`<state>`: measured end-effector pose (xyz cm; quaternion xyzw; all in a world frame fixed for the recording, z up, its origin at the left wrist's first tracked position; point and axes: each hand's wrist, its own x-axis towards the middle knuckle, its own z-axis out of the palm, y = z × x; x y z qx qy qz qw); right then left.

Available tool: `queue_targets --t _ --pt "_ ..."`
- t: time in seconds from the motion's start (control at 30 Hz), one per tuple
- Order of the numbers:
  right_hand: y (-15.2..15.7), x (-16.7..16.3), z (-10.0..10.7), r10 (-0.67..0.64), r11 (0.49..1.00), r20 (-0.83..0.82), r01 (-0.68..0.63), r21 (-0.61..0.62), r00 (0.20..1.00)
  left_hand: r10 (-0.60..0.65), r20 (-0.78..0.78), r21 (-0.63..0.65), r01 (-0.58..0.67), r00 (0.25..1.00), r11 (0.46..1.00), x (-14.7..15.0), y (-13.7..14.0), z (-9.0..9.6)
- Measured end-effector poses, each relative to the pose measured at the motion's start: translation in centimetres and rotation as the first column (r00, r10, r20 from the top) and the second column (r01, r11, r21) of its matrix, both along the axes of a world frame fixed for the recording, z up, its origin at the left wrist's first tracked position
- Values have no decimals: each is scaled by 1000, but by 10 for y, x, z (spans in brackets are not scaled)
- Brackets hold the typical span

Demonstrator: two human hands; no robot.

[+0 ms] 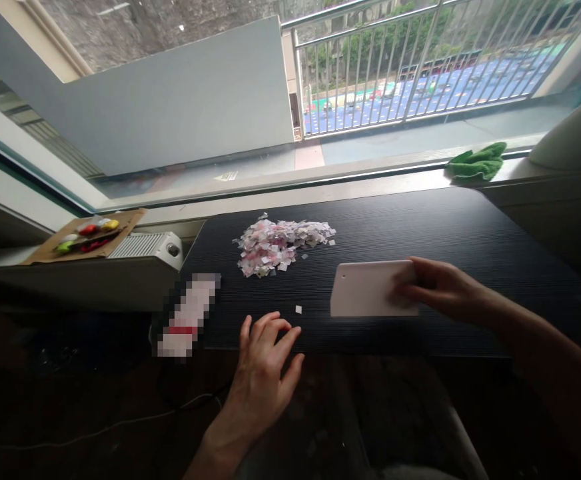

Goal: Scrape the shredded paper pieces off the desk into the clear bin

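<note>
White plate: the flat, pale plate (365, 293) sits over the right part of the table, its right end inside the right hand (410, 281) and the rest reaching out leftward, with a small hole near its upper left corner.
Right grip: closed on that end of the plate; the fingers are blurred where they meet it. Whether the plate's lower edge touches the table cannot be told.
Right arm: comes in from the lower right, forearm slanting up and left to the plate.
Left hand: the left hand (268, 360) is loosely open at the table's near edge, back upward, fingers spread and bent, thumb apart; contact with the tabletop is unclear.
Paper bits: a heap of small white and pinkish pieces (275, 243) lies toward the far left of the dark table (395, 227), beyond the left hand and apart from the plate.
Stray square: one white piece (298, 309) lies just beyond the left fingertips, between that hand and the heap.
Left edge: a pixelated item (190, 313) with a red band sits at the table's left side.
Sill: a green cloth (478, 162) rests by the window, right of centre.
</note>
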<state>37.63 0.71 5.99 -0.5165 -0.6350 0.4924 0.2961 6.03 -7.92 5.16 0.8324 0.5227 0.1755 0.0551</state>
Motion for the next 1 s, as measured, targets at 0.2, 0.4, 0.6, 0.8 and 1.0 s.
queue_targets --t 0.2,0.4,0.6,0.8,1.0 --pt "30 -64 -5 85 988 34 -88 127 996 83 -46 46 -81 996 996 -25 -4 -6" --pt "23 -25 -4 132 990 149 -136 21 980 85 -21 40 -84 996 996 -27 -7 -9" --pt "2 24 6 33 993 95 -22 -116 995 30 41 46 -32 999 998 -13 -3 -7" --pt "1 14 1 -1 989 55 9 -149 998 -45 36 35 44 998 998 4 -3 -3" --pt "2 3 -3 58 972 -4 -57 -226 998 -147 36 -49 149 988 988 29 -5 -3"
